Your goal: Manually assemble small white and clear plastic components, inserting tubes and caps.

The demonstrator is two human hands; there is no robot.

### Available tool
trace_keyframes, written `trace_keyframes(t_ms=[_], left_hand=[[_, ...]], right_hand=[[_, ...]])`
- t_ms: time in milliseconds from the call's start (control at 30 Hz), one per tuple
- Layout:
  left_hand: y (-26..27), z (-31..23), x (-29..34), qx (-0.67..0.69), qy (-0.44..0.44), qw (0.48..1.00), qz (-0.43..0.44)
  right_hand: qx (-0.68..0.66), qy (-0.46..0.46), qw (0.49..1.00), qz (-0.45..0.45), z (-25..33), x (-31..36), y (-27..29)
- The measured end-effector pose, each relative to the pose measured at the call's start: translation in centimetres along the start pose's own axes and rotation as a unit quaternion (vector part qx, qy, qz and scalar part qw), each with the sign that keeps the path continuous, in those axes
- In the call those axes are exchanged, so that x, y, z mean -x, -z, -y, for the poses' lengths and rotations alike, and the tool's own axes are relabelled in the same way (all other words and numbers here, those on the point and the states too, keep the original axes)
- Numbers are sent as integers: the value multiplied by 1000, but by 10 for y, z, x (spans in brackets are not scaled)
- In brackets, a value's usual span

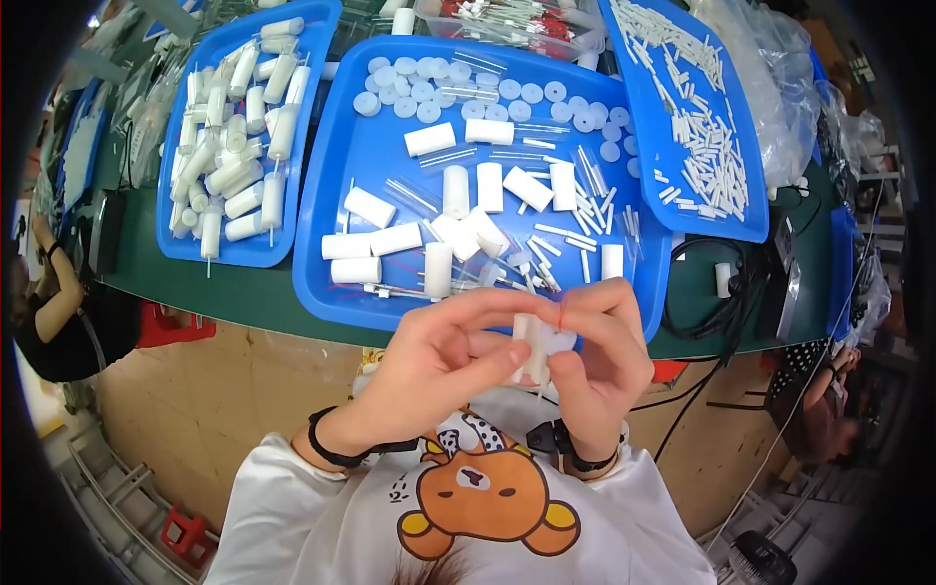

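In front of my chest, just off the near edge of the large blue tray (pixel 322 283), both hands are closed round one small piece of work. My left hand (pixel 434 353) grips a white cylinder (pixel 526 336) between thumb and fingers. At the cylinder's right end, my right hand (pixel 606 356) pinches a translucent round disc (pixel 558 341). A thin red wire shows by the right fingertips, and a thin pale end sticks out below. My fingers partly hide how the parts join. In the tray lie white cylinders (pixel 455 191), frosted discs (pixel 427 112), clear thin tubes (pixel 414 195) and short white tubes (pixel 585 263).
To the left, a blue tray (pixel 166 219) holds many white cylinders with rods. A tilted blue tray (pixel 751 210) of short white tubes lies on the right. Black cables (pixel 726 317) run along the green table (pixel 127 268). Other people are at both sides.
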State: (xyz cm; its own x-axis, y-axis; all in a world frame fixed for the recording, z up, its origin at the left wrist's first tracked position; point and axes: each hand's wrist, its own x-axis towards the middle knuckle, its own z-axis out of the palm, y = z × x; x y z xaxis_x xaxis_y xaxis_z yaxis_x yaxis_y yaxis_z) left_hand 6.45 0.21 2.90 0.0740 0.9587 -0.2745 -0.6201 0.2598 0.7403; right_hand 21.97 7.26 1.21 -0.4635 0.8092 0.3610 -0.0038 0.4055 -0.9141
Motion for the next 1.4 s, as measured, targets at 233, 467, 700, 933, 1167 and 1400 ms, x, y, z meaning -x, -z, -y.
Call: trace_keyframes(t_ms=[233, 467, 700, 933, 1167, 1400], left_hand=[[1, 8, -3, -29, 0, 1000, -1], [-5, 7, -5, -20, -30, 999, -28], [-5, -2, -3, -24, -38, 999, -5], [-1, -4, 1, -30, -7, 1000, 3], [0, 5, -2, -101, -55, 993, 36], [1, 11, -4, -134, -51, 989, 22]], right_hand=[[7, -20, 999, -26, -1, 1, -9], [-32, -77, 996, -21, 3, 0, -10], [-135, -111, 985, 7, 8, -3, -5], [-218, -119, 967, 63, 2, 2, 7], [-233, -143, 960, 57, 0, 9, 15], [-233, -162, 958, 42, 2, 13, 19]])
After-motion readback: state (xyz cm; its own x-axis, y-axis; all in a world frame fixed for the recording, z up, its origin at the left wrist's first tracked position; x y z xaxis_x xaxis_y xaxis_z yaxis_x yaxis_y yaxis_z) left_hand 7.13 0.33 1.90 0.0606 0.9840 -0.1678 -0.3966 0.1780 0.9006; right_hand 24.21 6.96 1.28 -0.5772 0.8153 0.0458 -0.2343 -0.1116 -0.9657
